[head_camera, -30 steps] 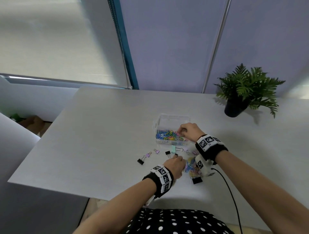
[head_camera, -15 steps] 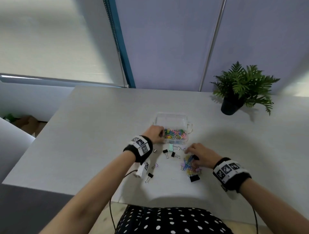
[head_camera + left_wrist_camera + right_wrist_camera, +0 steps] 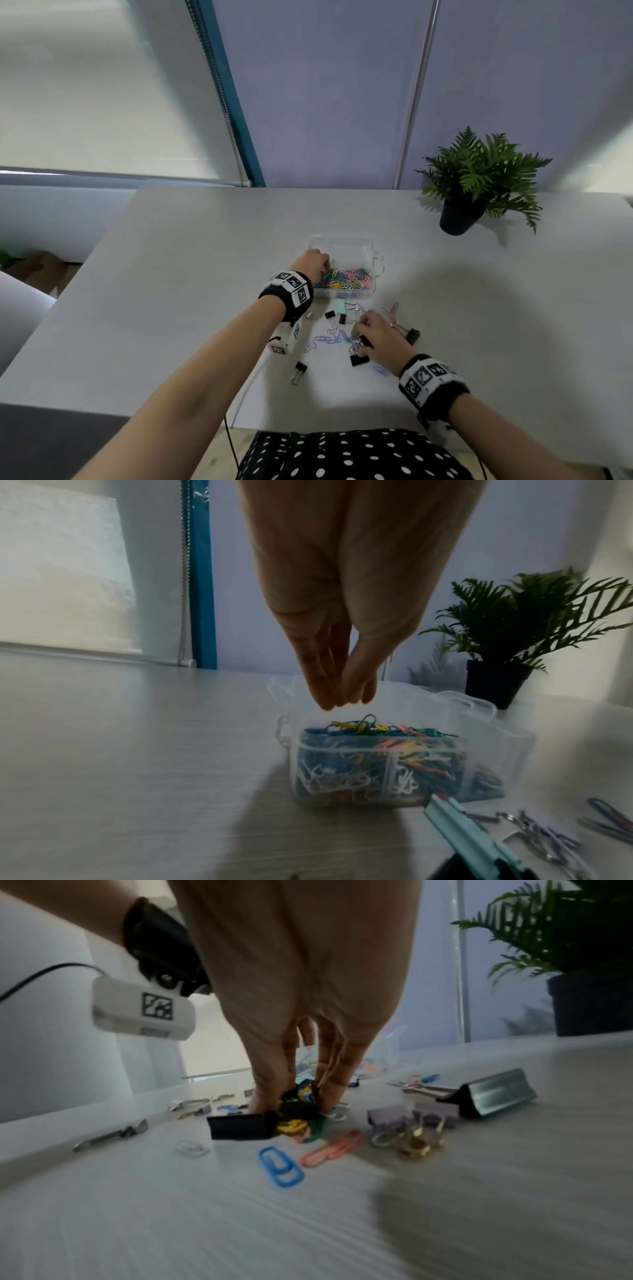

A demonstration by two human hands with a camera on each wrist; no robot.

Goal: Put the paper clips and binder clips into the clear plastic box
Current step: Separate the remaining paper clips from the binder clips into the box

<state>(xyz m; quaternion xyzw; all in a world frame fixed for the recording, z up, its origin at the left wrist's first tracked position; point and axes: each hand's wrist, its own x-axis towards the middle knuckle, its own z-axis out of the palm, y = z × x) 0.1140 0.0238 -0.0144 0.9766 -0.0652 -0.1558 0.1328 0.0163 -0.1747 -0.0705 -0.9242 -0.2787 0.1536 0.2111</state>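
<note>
Right grip: the right hand (image 3: 301, 993) reaches down to the worktop (image 3: 178, 308), fingertips (image 3: 265, 1103) closed narrowly round a small bunch of coloured paper clips (image 3: 298, 1122).
Left grip: the left hand (image 3: 346, 610) hangs over the near-left corner of the clear plastic box (image 3: 377, 772), fingers straight and pressed together, tips just above the contents; nothing can be seen between them.
Box: it stands open at mid-worktop, far of the loose pile, with a heap of coloured paper clips inside (image 3: 346, 278); its far part looks bare.
Beside the right grip: a black binder clip (image 3: 240, 1126) touches the gathered bunch on its left; a blue paper clip (image 3: 281, 1167) and a pink paper clip (image 3: 330, 1148) lie just near of it.
Right of the grip: two lilac binder clips (image 3: 411, 1121) and, further right, a large dark binder clip (image 3: 496, 1093).
Between box and grip: a mint binder clip (image 3: 340, 306) just near the box wall, and small black binder clips (image 3: 335, 316).
Left outlier: one black binder clip (image 3: 299, 370) lies apart, near the left forearm.
Far right: a potted fern (image 3: 479, 181), well apart from the clips.
Open room: broad bare worktop to the left and right of the box; the near edge (image 3: 342, 425) runs just near of the pile.
</note>
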